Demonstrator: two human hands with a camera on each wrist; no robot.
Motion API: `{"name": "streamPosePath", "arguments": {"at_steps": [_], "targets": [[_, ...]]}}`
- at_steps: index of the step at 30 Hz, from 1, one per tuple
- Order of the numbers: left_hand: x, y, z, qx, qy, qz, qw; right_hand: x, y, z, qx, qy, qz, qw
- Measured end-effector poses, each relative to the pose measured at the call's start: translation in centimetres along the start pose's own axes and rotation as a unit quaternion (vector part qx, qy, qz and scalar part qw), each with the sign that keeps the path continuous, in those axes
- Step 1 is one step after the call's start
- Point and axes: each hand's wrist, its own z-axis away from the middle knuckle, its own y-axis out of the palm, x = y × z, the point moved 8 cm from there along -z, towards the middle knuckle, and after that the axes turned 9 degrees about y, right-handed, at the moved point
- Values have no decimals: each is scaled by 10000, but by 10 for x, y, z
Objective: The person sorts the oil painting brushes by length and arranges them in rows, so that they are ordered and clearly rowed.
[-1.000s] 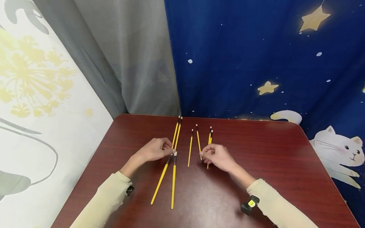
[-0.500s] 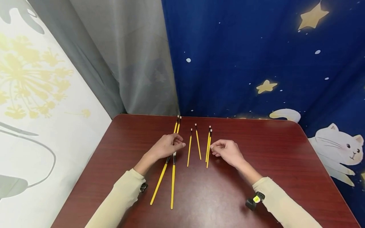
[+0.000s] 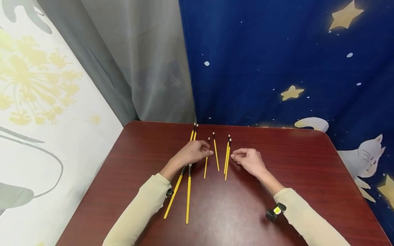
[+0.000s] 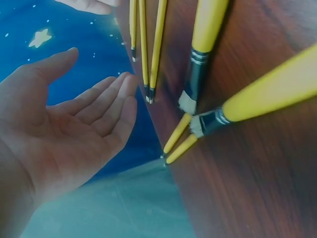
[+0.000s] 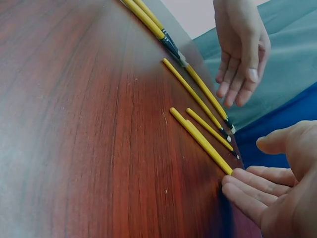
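My left hand [image 3: 192,152] hovers over the table with loosely bent fingers and nothing in its grasp. It partly hides one slim yellow paintbrush [image 3: 206,167] and the lower ends of two longer paintbrushes [image 3: 192,135] at the back. Two thick paintbrushes [image 3: 188,200] lie nearer the front, bristles pointing away from me. To the right, my right hand [image 3: 250,162] holds nothing; its fingertips are beside a close pair of slim paintbrushes [image 3: 228,159]. Whether they touch is unclear. Another slim paintbrush [image 3: 216,155] lies between the hands. The left wrist view shows the left palm [image 4: 64,124] with the thumb apart.
All the brushes lie on a dark red-brown wooden table [image 3: 292,177]. Its far edge meets a grey curtain [image 3: 160,85] and a blue star-patterned curtain [image 3: 246,75]. A small black device [image 3: 271,215] sits at the right sleeve.
My left hand has moved right, from the thick brushes' bristles to above a slim brush. My right hand has drawn right, away from the middle slim brush, to beside the pair.
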Motion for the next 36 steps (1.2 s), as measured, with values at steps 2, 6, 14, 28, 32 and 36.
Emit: {"name": "streamPosePath", "arguments": {"at_steps": [2,6,14,28,32,36], "targets": [[-2,2,-4,45,-42,76,10000,0,-1,0,-101,19,215,9997],[-5,6,-13,89,-75,145,9998,2,-1,-3,-222,31,371,9991],[-12,9,-26,66,4,-328,9994,9,0,-12,-327,16,681,9971],[-17,23,-52,53,-371,-1045,9938,10,4,-28,-618,151,1305,9894],[-21,30,-58,227,-476,-1109,9924,9,3,-32,-682,251,1288,9890],[-23,41,-64,503,-571,-1404,9872,7,3,-38,-693,327,1229,9895]]}}
